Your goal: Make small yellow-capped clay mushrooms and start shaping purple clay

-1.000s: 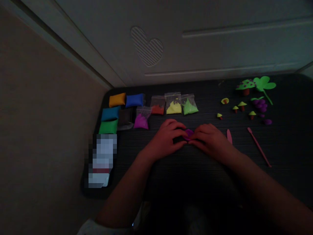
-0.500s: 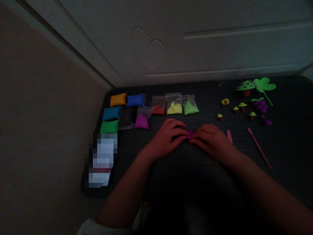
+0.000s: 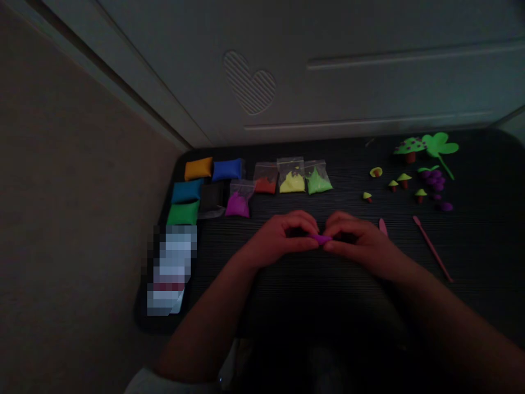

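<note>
A small piece of purple modelling clay [image 3: 322, 239] is pinched between both hands near the middle of the dark table. My left hand [image 3: 283, 235] grips its left side with the thumb in front and the fingers curled behind. From the other side, my right hand [image 3: 356, 241] pinches its right end in the same way. Much of the clay is hidden by the fingertips. A pink modelling knife [image 3: 383, 227] lies just beyond my right hand, partly covered by it. Farther right rests a thin pink modelling tool [image 3: 433, 249].
Clay bags lie at the back left, among them magenta [image 3: 237, 203], yellow [image 3: 292, 181] and light green [image 3: 319, 181]. Small clay mushrooms [image 3: 404, 180], a purple grape bunch [image 3: 433, 179] and a green clover [image 3: 439, 145] stand back right. A blurred-out phone-like object [image 3: 172, 271] lies left.
Both hands have come slightly nearer to me with the clay. The clay, seen as a rounded flat piece before, now shows as a narrow edge between the thumbs.
</note>
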`<state>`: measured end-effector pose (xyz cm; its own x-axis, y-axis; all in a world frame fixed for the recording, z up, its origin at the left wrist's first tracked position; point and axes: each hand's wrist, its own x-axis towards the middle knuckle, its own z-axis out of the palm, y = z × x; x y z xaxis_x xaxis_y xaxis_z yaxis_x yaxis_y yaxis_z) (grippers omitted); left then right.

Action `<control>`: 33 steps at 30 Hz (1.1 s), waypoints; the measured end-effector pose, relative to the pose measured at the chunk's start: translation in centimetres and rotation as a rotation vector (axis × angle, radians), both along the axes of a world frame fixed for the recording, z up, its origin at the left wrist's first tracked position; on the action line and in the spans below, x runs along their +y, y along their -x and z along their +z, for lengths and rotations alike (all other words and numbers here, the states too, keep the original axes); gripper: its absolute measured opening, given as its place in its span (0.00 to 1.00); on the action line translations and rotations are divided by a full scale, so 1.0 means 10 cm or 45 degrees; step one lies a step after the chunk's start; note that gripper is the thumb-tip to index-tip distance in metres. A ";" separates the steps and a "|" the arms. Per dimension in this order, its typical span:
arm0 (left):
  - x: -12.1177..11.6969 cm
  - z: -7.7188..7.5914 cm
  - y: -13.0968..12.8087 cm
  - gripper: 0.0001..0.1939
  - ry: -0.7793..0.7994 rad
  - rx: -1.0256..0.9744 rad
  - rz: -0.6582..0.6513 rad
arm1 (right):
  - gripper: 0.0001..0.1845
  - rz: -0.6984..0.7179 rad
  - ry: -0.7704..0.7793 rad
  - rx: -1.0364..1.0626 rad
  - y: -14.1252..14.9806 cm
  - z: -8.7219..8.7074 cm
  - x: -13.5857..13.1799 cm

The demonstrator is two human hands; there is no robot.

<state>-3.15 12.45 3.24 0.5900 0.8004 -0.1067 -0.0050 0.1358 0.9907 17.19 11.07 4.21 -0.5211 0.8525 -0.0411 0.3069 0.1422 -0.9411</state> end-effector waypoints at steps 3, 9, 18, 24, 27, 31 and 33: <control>-0.06 -0.03 -0.07 0.06 0.358 -0.219 0.028 | 0.06 0.013 0.202 0.154 0.00 0.02 -0.01; -0.12 -0.05 -0.20 0.08 0.758 -0.535 0.282 | 0.08 -0.116 0.492 0.467 0.01 -0.06 -0.05; -0.10 -0.03 -0.22 0.16 0.833 -0.697 0.264 | 0.11 -0.334 0.731 0.603 0.08 -0.14 -0.07; -0.11 -0.06 -0.22 0.22 0.777 -0.630 0.307 | 0.16 -0.359 0.773 0.615 0.10 -0.12 -0.08; -0.11 -0.06 -0.21 0.20 0.735 -0.652 0.338 | 0.15 -0.358 0.792 0.637 0.11 -0.10 -0.09; -0.12 -0.03 -0.21 0.24 0.736 -0.683 0.288 | 0.12 -0.321 0.834 0.694 0.10 -0.10 -0.09; -0.13 -0.02 -0.22 0.27 0.729 -0.678 0.279 | 0.11 -0.308 0.842 0.704 0.10 -0.10 -0.09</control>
<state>-0.98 11.20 3.07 0.5133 0.8098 -0.2841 -0.5415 0.5624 0.6248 16.23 10.20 3.18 -0.4210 0.8327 -0.3596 -0.2635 -0.4917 -0.8300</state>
